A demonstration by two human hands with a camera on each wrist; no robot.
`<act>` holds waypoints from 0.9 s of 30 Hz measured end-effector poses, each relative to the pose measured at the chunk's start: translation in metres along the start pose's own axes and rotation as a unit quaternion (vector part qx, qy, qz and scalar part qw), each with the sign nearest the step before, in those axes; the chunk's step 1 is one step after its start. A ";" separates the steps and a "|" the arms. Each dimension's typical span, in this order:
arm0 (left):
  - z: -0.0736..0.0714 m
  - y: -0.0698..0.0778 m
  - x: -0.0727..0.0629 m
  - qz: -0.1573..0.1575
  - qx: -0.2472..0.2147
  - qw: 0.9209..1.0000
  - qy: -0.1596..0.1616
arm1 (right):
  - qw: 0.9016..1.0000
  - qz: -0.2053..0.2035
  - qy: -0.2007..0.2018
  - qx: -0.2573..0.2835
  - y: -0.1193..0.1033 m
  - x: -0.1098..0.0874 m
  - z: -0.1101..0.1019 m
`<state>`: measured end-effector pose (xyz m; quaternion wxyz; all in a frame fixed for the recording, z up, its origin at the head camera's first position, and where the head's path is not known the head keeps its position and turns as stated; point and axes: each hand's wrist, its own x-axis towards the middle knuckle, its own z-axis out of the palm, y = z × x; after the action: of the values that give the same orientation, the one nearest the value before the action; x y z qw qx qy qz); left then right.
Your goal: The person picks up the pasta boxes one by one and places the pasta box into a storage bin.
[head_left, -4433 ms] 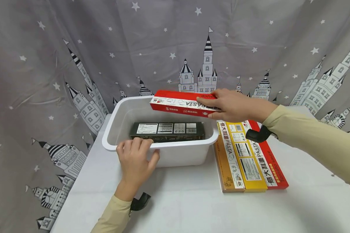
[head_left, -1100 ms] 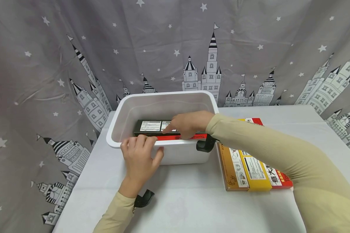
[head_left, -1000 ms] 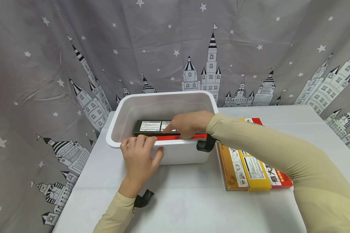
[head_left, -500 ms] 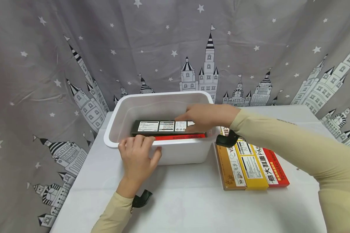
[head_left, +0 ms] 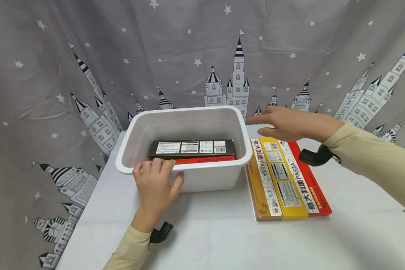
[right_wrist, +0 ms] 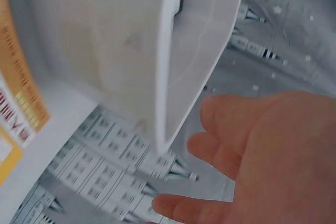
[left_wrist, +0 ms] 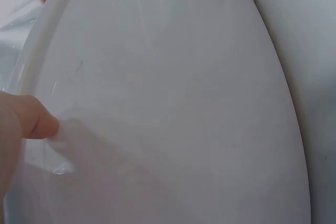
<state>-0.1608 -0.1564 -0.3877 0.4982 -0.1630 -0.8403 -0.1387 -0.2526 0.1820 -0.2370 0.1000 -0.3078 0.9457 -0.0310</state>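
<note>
A white plastic bin (head_left: pixel 210 179) stands on the table. Over its front rim my left hand (head_left: pixel 154 189) is hooked, fingers inside and thumb (left_wrist: pixel 39 121) against the outer wall. In the bin lie a black box (head_left: pixel 192 148) with white label panels and, in front of it, a red pasta box (head_left: pixel 206 160), partly hidden by the rim. My right hand (head_left: pixel 290 122) hovers past the bin's right end, fingers spread and holding nothing. Below it, side by side, lie an orange-brown pasta box (head_left: pixel 261 187), a yellow pasta box (head_left: pixel 287 180) and a red pasta box (head_left: pixel 310 183).
A white cloth covers the table (head_left: pixel 216 232). Close behind the bin hangs a grey curtain (head_left: pixel 175 45) printed with castles and stars, which also runs along the left side.
My right hand has put the red pasta box down in the bin in front of the black box, let go, and moved out to the right. My left hand has stayed on the rim.
</note>
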 end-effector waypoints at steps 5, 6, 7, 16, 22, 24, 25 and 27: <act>0.000 0.000 0.000 0.003 -0.003 1.000 0.002 | 0.999 0.034 0.013 -0.004 0.023 -0.019 0.010; 0.000 0.000 0.000 0.003 -0.003 1.000 0.002 | 0.999 0.039 0.016 -0.002 0.028 -0.023 0.012; 0.001 0.000 0.001 0.003 -0.004 1.000 0.002 | 0.999 0.045 0.018 0.001 0.033 -0.027 0.015; 0.001 0.000 0.001 0.000 -0.004 1.000 0.000 | 0.991 0.133 0.012 0.024 0.067 -0.056 0.056; 0.001 -0.001 -0.001 0.000 -0.001 1.000 0.000 | 0.982 0.180 -0.004 0.051 0.083 -0.066 0.092; 0.001 -0.001 -0.001 0.000 -0.001 1.000 0.000 | 0.980 0.187 -0.007 0.061 0.087 -0.070 0.103; 0.001 -0.001 -0.001 0.001 -0.001 1.000 0.000 | 0.979 0.190 -0.009 0.066 0.089 -0.072 0.108; 0.001 -0.001 -0.001 0.001 -0.001 1.000 0.001 | 0.977 0.199 -0.010 0.074 0.090 -0.075 0.117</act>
<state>-0.1614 -0.1570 -0.3890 0.4991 -0.1638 -0.8395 -0.1390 -0.2207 0.2994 -0.3498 0.1360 -0.1054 0.9820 -0.0779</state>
